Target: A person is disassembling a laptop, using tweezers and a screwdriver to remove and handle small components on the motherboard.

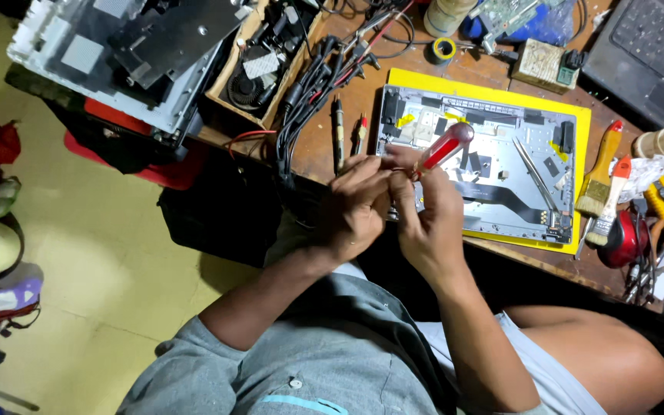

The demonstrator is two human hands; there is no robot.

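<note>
My right hand (429,219) grips a screwdriver with a clear red handle (444,147), its handle pointing up and to the right. My left hand (356,204) is pressed against the right hand, fingers pinched at the screwdriver's tip, which is hidden between the hands. Whether the left fingers hold something small I cannot tell. Just beyond the hands lies an opened grey laptop chassis (501,161) on a yellow mat (570,115), with a pair of tweezers (533,174) resting on it.
Two paintbrushes (601,184) lie to the right of the mat, near pliers and a red round object. A bundle of black cables (309,84), probes, a tape roll (444,49), a box of parts (263,58), a dismantled panel (117,54) and a laptop (651,54) crowd the wooden table.
</note>
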